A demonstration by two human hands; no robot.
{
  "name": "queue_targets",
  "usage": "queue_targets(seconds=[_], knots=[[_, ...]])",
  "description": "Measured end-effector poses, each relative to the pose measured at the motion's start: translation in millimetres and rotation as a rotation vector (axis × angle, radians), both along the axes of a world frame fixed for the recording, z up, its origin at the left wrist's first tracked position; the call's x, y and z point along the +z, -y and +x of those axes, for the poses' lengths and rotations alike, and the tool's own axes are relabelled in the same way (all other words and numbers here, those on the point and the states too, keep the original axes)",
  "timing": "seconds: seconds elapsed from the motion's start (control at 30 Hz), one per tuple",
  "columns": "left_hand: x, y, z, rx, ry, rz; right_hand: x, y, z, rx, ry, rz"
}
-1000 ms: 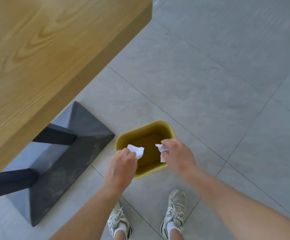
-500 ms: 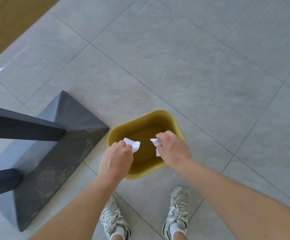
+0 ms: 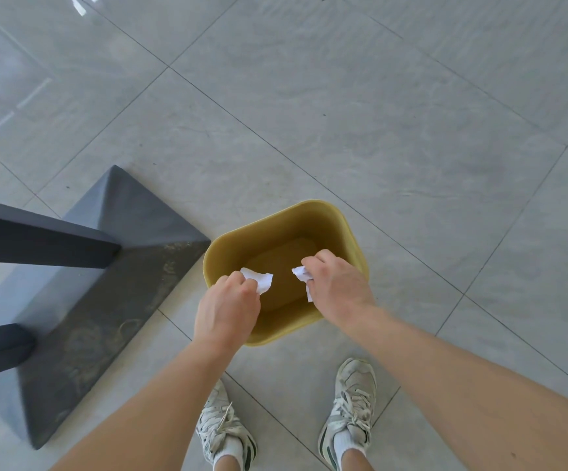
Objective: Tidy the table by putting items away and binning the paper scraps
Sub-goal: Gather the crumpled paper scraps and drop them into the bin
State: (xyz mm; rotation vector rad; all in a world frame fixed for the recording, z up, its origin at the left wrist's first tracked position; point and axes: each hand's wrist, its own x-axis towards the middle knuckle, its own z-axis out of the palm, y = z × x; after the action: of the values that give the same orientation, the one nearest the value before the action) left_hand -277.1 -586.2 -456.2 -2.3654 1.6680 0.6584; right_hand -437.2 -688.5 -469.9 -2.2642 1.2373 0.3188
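A mustard-yellow bin [image 3: 313, 215] stands on the grey tiled floor just ahead of my feet, its inside bare as far as I can see. My left hand [image 3: 226, 309] hovers over the bin's near left rim, closed on a crumpled white paper scrap [image 3: 262, 280]. Over the near right rim, my right hand [image 3: 335, 288] grips a second white paper scrap [image 3: 301, 275], part of which hangs below the fingers. Both scraps are above the bin's opening.
The table's dark grey pyramid-shaped base [image 3: 105, 283] sits on the floor left of the bin, almost touching it, with two black legs [image 3: 38, 239] rising out of frame to the left. My two white sneakers [image 3: 352, 402] stand behind the bin. Grey floor tiles [image 3: 343, 113] stretch ahead and right.
My view has tipped down and forward, so the wooden tabletop has left the frame. Both hands have stayed over the bin, still holding their scraps.
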Motion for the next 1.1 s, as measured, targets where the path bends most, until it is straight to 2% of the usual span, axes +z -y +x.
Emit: queue_targets(seconds=[0.1, 0.33, 0.73, 0.93, 1.1], knots=[[0, 0, 0, 0.004, 0.013, 0.014, 0, 0, 0, -0.015, 0.018, 0.0], [0, -2, -3, 0.013, -0.032, -0.135, 1, -2, -3, -0.04, 0.032, -0.032], [13, 0, -4, -0.026, 0.081, -0.117, 17, 1, -6, -0.049, -0.025, -0.034], [51, 0, -9, -0.036, 0.086, -0.099, 57, 5, -4, -0.053, -0.039, -0.023], [111, -6, -18, -0.039, 0.078, -0.093, 121, 2, -10, -0.024, -0.038, -0.057]])
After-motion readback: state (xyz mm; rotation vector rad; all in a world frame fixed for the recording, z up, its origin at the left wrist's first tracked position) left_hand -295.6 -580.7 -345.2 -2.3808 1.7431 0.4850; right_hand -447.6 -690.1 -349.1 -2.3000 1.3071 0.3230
